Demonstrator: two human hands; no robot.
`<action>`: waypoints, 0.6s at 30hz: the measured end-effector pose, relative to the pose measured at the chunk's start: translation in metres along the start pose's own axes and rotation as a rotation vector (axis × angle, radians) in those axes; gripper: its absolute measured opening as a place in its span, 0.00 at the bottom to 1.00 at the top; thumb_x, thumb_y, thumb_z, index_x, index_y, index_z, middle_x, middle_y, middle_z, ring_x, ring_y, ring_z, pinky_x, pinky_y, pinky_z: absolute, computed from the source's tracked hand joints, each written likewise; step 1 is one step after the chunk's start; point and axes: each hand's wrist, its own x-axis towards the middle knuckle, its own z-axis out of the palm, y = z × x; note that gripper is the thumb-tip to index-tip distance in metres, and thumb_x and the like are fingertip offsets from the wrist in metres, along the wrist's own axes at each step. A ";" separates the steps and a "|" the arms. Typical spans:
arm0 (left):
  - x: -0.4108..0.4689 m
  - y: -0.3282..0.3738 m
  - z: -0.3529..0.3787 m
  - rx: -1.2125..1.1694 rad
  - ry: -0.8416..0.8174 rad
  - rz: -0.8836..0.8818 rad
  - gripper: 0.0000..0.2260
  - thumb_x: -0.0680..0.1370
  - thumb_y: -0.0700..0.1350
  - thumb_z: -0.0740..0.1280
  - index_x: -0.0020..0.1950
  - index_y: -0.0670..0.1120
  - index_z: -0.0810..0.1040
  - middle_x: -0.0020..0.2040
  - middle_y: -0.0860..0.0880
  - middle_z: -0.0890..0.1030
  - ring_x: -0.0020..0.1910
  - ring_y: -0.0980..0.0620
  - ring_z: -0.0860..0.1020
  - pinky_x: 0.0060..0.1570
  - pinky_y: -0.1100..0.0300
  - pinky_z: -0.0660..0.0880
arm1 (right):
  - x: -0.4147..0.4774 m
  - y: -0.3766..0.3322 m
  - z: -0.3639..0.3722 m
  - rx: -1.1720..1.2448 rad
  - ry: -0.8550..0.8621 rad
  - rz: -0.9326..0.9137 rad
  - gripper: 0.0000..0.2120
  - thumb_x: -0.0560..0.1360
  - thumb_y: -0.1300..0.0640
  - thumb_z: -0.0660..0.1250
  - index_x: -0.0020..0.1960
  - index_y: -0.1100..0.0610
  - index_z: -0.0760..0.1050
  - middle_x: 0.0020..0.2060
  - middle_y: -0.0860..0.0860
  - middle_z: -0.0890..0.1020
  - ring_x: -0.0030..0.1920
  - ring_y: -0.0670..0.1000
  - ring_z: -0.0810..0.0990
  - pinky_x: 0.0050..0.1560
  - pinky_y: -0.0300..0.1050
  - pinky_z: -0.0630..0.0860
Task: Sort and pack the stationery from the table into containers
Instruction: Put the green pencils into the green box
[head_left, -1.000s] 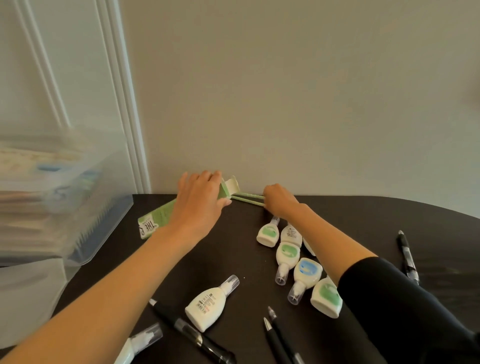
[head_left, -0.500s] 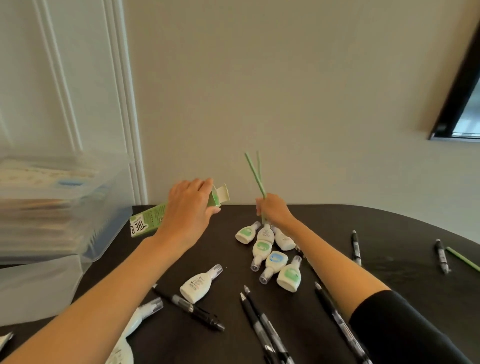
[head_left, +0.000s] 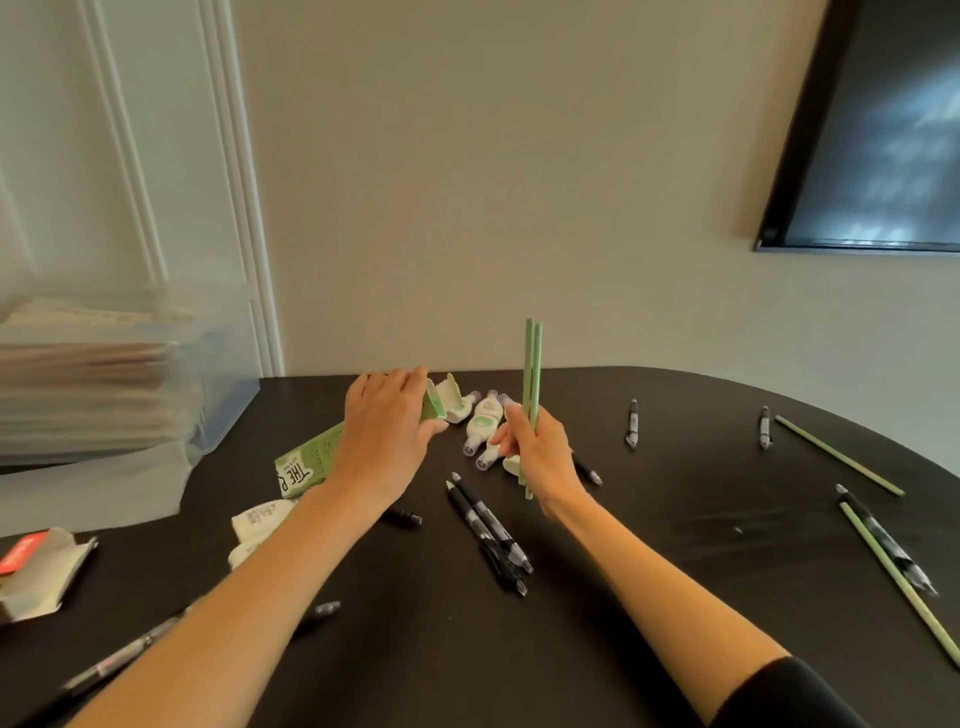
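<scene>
Two hands are busy over the dark surface (head_left: 675, 545). To the left, the left hand (head_left: 387, 431) curls over a long green box (head_left: 306, 465), fingers and thumb gripping it near its open end, whose flap hangs loose toward the right. Just right of that flap lies a cluster of white correction bottles (head_left: 483, 421). Over their near side the right hand (head_left: 540, 457) pinches two green pencils (head_left: 532, 374) side by side, their lower tips poking out beneath the palm. Half a second ago those pencils leaned leftward; now they stand almost straight up, while the box sits in the same grip. As for containers, a clear plastic tub (head_left: 223, 410) at the far left holds a stack of papers, too blurred to read. A small opened carton (head_left: 31, 566) with a red label lies at the lower left, contents out of sight, and I cannot see inside the green box either. Black pens (head_left: 488, 525) and two loose pencils (head_left: 836, 454) lie scattered toward the right.
</scene>
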 end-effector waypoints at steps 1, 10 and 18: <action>-0.004 0.002 0.001 -0.004 0.001 0.004 0.27 0.78 0.53 0.60 0.74 0.45 0.58 0.69 0.49 0.68 0.68 0.49 0.65 0.70 0.57 0.53 | -0.004 0.003 0.000 0.029 0.014 -0.012 0.09 0.81 0.54 0.55 0.45 0.54 0.71 0.32 0.50 0.78 0.33 0.45 0.77 0.46 0.44 0.76; -0.024 0.005 0.013 0.032 0.056 0.086 0.27 0.75 0.47 0.68 0.71 0.41 0.66 0.62 0.45 0.75 0.62 0.46 0.73 0.70 0.47 0.59 | -0.028 0.023 -0.007 -0.109 -0.015 -0.037 0.10 0.80 0.52 0.56 0.48 0.55 0.74 0.39 0.49 0.80 0.43 0.46 0.80 0.50 0.39 0.76; -0.024 0.003 0.045 -0.226 0.170 -0.003 0.25 0.70 0.40 0.73 0.66 0.40 0.72 0.58 0.44 0.78 0.60 0.44 0.75 0.70 0.45 0.58 | -0.030 0.020 -0.027 -0.386 -0.224 -0.147 0.12 0.81 0.55 0.55 0.39 0.51 0.68 0.28 0.46 0.74 0.29 0.41 0.70 0.36 0.33 0.66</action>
